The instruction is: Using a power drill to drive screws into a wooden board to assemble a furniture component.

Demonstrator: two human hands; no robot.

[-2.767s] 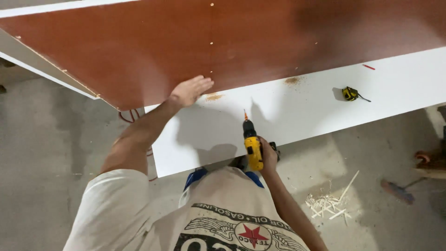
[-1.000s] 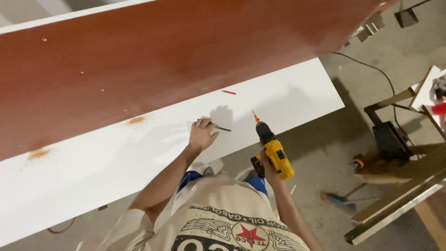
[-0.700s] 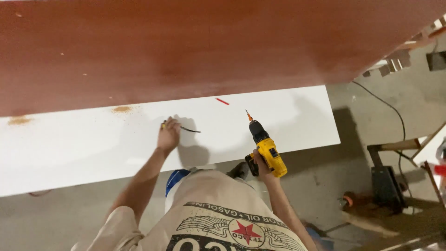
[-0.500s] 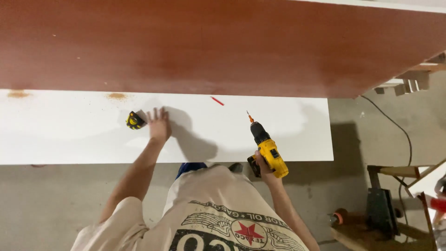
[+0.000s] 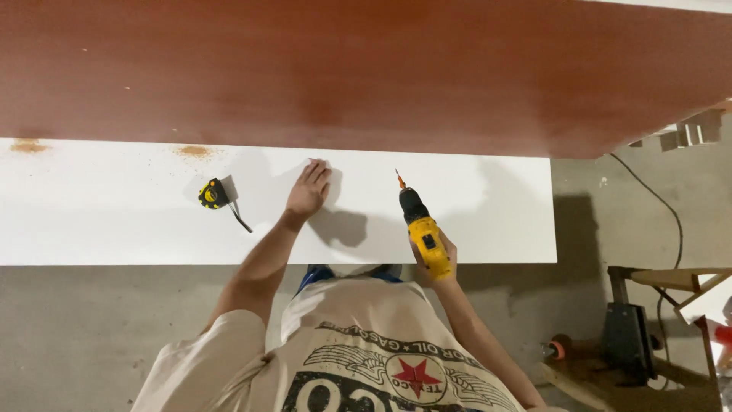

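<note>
Yellow drill [image 5: 424,233] was over the white panel [image 5: 114,221], bit toward the red-brown panel [image 5: 366,69]. Right hand [image 5: 436,255]: grip wrapped tight around its handle. Left hand [image 5: 308,189]: flat, fingers spread, holding nothing, on the white panel. Tape measure [image 5: 214,194] lay near, left.

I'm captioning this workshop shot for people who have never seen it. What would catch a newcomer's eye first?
Probably the yellow cordless drill, gripped in the right hand with its bit aimed at the white board. Next, the left hand pressed flat on that board beneath the big reddish-brown panel. A small yellow-and-black tape measure lies on the board left of that hand, apart from it.
</note>
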